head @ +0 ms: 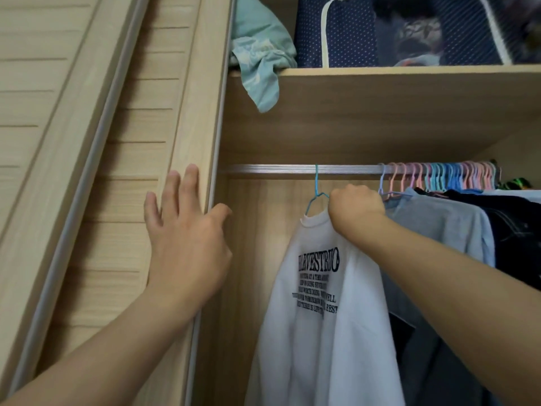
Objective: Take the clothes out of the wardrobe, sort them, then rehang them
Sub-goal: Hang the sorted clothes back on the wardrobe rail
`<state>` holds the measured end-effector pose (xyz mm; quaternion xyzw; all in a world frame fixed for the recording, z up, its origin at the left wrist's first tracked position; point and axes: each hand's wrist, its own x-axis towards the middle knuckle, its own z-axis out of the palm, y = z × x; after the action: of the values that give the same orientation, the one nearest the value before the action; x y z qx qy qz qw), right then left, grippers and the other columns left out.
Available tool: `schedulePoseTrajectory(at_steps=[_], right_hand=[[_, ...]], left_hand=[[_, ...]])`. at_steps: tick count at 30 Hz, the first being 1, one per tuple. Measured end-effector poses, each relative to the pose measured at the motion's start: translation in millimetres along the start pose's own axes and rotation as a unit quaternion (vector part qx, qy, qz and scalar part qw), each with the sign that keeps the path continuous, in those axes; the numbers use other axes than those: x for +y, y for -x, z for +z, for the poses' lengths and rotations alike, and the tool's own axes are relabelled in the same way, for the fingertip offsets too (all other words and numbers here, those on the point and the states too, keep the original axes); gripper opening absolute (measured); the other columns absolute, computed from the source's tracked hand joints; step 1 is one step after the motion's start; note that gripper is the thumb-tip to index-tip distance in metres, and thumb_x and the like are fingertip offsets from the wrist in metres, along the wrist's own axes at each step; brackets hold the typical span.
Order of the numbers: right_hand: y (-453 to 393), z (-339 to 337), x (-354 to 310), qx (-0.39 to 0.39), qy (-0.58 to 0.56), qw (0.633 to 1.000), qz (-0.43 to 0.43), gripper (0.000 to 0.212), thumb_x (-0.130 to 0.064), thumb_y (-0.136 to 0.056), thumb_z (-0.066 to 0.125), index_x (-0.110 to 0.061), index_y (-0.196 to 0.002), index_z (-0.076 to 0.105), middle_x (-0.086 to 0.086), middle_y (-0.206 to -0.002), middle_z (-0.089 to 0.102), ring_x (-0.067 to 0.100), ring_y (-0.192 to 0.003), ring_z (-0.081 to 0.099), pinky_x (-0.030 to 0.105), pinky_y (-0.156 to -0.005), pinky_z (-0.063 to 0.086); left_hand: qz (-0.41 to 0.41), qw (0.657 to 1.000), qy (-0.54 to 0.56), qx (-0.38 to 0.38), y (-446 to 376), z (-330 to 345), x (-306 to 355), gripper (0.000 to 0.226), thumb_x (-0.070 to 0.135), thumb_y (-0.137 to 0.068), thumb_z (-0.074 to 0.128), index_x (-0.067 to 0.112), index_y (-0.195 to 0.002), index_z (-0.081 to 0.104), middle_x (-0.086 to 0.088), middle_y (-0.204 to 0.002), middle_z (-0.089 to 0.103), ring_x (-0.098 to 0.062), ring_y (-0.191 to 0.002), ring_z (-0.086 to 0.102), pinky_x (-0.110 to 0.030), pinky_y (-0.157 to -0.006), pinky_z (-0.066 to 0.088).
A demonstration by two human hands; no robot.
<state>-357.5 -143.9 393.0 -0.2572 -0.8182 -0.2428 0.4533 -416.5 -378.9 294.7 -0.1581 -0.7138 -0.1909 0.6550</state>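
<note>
A white sweatshirt (322, 317) with dark printed lettering hangs on a blue hanger (316, 186) hooked over the metal rail (269, 169). My right hand (355, 209) grips the hanger's shoulder and the sweatshirt's collar in a fist. My left hand (187, 230) rests flat with spread fingers on the edge of the wooden sliding door (164, 142). To the right, a grey garment (445, 227) and dark clothes (515, 230) hang packed together under a row of pastel hangers (439, 174).
On the shelf (409, 72) above lie a crumpled teal cloth (260, 57), hanging over the edge, and a navy dotted storage bag (345, 33). The rail is bare left of the blue hanger. The wardrobe's back panel (263, 230) shows behind.
</note>
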Motion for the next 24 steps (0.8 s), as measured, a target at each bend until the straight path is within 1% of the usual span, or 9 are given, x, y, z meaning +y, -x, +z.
schedulePoseTrajectory(at_steps=[4,7,10,15,17,19,21,23,24], right_hand=[[-2.9,-1.3,22.5,-0.032,0.016,0.998,0.052,0.033,-0.011,-0.097,0.046,-0.011,-0.126,0.063,0.01,-0.129,0.061,0.031,-0.119,0.059,0.037,-0.082,0.048],[-0.3,4.6,64.2,-0.056,0.024,0.99,0.126,0.036,-0.018,-0.097,0.05,-0.01,-0.131,0.059,0.011,-0.134,0.059,0.031,-0.121,0.057,0.04,-0.091,0.049],[8.0,15.2,107.5,-0.064,0.031,0.981,0.181,0.034,-0.015,-0.096,0.049,-0.009,-0.127,0.061,0.014,-0.129,0.06,0.034,-0.116,0.059,0.042,-0.089,0.051],[9.3,23.5,105.3,-0.065,0.038,0.983,0.169,0.03,-0.013,-0.096,0.049,-0.008,-0.122,0.062,0.014,-0.118,0.062,0.033,-0.104,0.062,0.039,-0.074,0.05],[7.0,20.6,97.4,-0.057,0.013,0.987,0.151,0.031,-0.012,-0.095,0.05,-0.008,-0.123,0.061,0.015,-0.121,0.061,0.034,-0.107,0.061,0.04,-0.077,0.051],[8.3,14.9,96.9,-0.056,-0.017,0.991,0.123,0.033,-0.012,-0.095,0.049,-0.007,-0.125,0.059,0.017,-0.125,0.06,0.036,-0.112,0.059,0.043,-0.086,0.052],[12.8,11.3,99.0,-0.066,-0.031,0.994,0.082,0.036,-0.013,-0.094,0.048,-0.005,-0.128,0.057,0.02,-0.129,0.057,0.037,-0.116,0.057,0.043,-0.094,0.05],[21.4,7.8,102.7,-0.075,-0.003,0.996,0.043,0.042,-0.016,-0.094,0.048,-0.006,-0.134,0.052,0.022,-0.137,0.047,0.039,-0.125,0.046,0.046,-0.105,0.042],[26.0,3.6,103.3,-0.067,0.005,0.997,0.028,0.045,-0.017,-0.093,0.049,-0.007,-0.137,0.05,0.022,-0.141,0.041,0.041,-0.13,0.039,0.05,-0.109,0.035]], left_hand=[[-0.004,1.0,0.005,0.002,0.2,-0.5,0.6,0.036,0.011,-0.066,0.075,0.026,-0.099,0.074,-0.02,-0.163,0.02,-0.042,-0.152,0.013,-0.064,-0.119,0.013],[-0.006,1.0,0.01,0.003,0.3,-0.3,0.4,0.029,0.012,-0.067,0.075,0.025,-0.094,0.074,-0.02,-0.163,0.021,-0.042,-0.152,0.014,-0.065,-0.119,0.014],[-0.005,1.0,0.008,-0.001,0.9,-0.4,0.6,0.027,0.012,-0.069,0.074,0.025,-0.093,0.073,-0.02,-0.164,0.018,-0.041,-0.152,0.011,-0.065,-0.119,0.013],[-0.008,1.0,0.008,-0.008,2.4,0.2,-0.7,0.027,0.011,-0.069,0.073,0.024,-0.093,0.073,-0.019,-0.165,0.016,-0.04,-0.153,0.01,-0.065,-0.118,0.013],[-0.006,1.0,-0.001,-0.024,5.2,-0.8,0.3,0.028,0.01,-0.066,0.075,0.024,-0.09,0.073,-0.02,-0.165,0.015,-0.04,-0.153,0.01,-0.067,-0.116,0.015],[-0.01,0.998,-0.021,-0.057,9.1,-6.7,2.7,0.022,0.011,-0.07,0.074,0.025,-0.088,0.073,-0.018,-0.166,0.011,-0.039,-0.153,0.008,-0.066,-0.114,0.019],[-0.01,0.996,-0.04,-0.085,12.9,-17.8,-0.2,0.017,0.017,-0.082,0.069,0.026,-0.095,0.075,-0.016,-0.166,0.012,-0.037,-0.152,0.011,-0.065,-0.111,0.027],[-0.002,0.991,-0.063,-0.118,16.3,-34.2,-2.8,0.033,0.024,-0.089,0.065,0.029,-0.121,0.069,-0.015,-0.165,0.014,-0.038,-0.15,0.019,-0.062,-0.11,0.034],[0.002,0.987,-0.077,-0.139,17.8,-42.9,-3.2,0.045,0.027,-0.091,0.062,0.031,-0.135,0.058,-0.015,-0.165,0.015,-0.038,-0.149,0.023,-0.059,-0.111,0.035]])
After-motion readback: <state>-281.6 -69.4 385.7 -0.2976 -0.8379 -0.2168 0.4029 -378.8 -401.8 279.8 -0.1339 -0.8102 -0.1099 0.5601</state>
